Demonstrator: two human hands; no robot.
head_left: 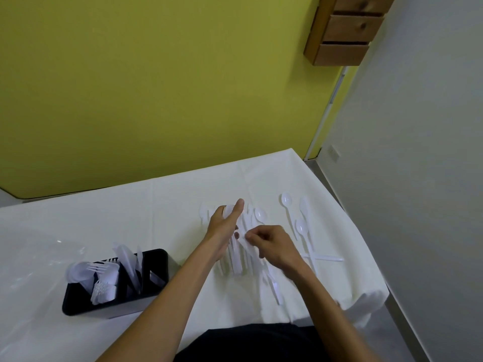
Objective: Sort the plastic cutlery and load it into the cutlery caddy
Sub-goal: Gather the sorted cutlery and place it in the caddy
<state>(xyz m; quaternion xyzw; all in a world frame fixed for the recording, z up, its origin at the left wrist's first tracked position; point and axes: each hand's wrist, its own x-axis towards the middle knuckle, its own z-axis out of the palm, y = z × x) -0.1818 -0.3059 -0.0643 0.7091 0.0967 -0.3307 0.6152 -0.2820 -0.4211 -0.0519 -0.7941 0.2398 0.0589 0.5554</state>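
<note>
A black cutlery caddy (pixel 159 259) stands on the table at the left, holding white plastic spoons, forks and knives in separate compartments. My left hand (pixel 224 226) grips a bunch of white cutlery (pixel 236 259), handles pointing toward me, thumb stretched out. Beside it my right hand (pixel 271 244) pinches one white piece (pixel 245 242) at the edge of that bunch. Loose white spoons (pixel 286 201) lie to the right of both hands, and more pieces lie under my right wrist.
A white cloth covers the table (pixel 156 205), whose right edge drops off near the grey wall. A clear plastic bag (pixel 52 246) lies left of the caddy. A wooden drawer unit (pixel 345 30) hangs on the yellow wall.
</note>
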